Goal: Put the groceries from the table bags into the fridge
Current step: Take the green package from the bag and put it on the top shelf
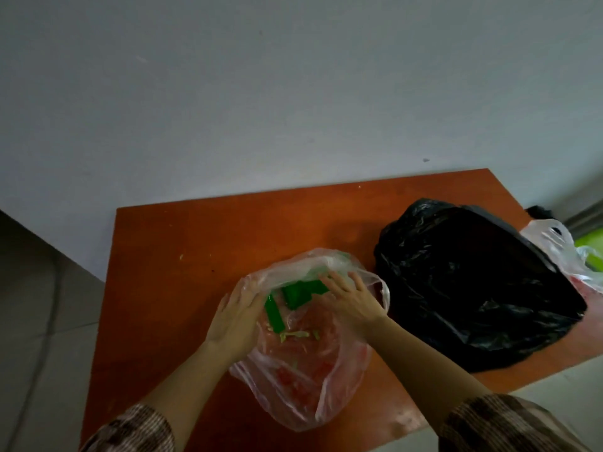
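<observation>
A clear plastic bag (303,386) lies on the orange-brown table (182,256), holding red produce and green items (295,296) near its mouth. My left hand (236,316) rests on the bag's left edge, fingers spread on the plastic. My right hand (350,296) lies on the bag's right side at the opening, fingers apart and touching the film. Whether either hand pinches the plastic is unclear. A big black bag (473,288) sits to the right. The fridge is out of view.
Another clear bag (561,252) with something red and green sits at the table's far right edge, behind the black bag. A pale wall stands right behind the table. Tiled floor lies to the left and front right.
</observation>
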`<state>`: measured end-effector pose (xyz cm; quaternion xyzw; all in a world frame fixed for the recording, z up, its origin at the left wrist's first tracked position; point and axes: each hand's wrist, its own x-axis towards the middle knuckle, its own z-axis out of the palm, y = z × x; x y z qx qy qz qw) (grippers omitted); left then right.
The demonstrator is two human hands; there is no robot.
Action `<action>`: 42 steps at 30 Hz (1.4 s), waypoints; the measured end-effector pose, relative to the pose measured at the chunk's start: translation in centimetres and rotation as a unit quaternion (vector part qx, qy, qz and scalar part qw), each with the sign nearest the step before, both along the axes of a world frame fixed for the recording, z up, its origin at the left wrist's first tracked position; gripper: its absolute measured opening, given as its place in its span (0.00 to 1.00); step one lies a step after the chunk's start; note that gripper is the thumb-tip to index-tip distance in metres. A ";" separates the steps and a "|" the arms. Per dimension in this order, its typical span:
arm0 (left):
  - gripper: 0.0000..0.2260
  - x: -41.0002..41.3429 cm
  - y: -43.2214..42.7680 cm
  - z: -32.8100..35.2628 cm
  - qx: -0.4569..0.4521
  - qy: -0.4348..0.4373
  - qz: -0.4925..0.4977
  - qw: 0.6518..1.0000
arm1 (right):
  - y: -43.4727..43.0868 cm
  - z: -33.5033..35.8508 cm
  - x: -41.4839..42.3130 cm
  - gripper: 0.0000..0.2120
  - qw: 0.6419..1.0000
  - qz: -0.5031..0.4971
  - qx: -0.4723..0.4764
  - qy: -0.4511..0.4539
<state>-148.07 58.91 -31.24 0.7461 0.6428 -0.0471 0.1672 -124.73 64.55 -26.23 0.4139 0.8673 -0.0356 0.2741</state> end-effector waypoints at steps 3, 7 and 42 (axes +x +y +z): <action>0.35 -0.4 1.2 -0.7 -0.034 -0.059 0.022 0.997 | 0.8 -1.2 -0.7 0.30 0.999 -0.038 -0.020 0.005; 0.36 -0.3 2.3 -2.1 -0.076 -0.079 0.016 0.994 | 1.9 -2.5 -2.0 0.35 0.997 -0.063 -0.026 0.022; 0.40 1.1 6.4 -0.5 -0.212 0.018 -0.043 0.976 | 0.4 9.2 2.7 0.28 0.504 -0.450 -0.161 0.720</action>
